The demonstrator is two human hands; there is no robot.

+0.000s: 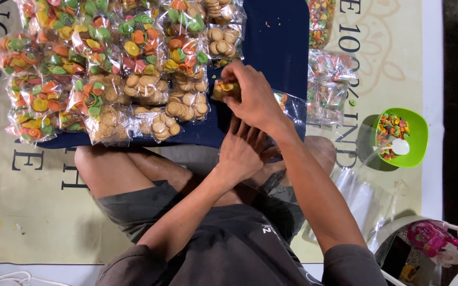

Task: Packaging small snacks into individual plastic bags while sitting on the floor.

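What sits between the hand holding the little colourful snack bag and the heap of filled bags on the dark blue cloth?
Nothing visible. The right hand grips the small bag directly, right beside the nearest packed biscuit bags on the blue cloth. The left hand rests below, out of that path.

Glossy clear plastic packets [149,90], matt cloth [276,37]

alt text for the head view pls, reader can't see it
Seated cross-legged on a printed mat, a person's right hand grips a small clear packet of coloured snacks while the left hand rests on a clear plastic bag. Filled packets cover a dark blue cloth; a green bowl sits right.
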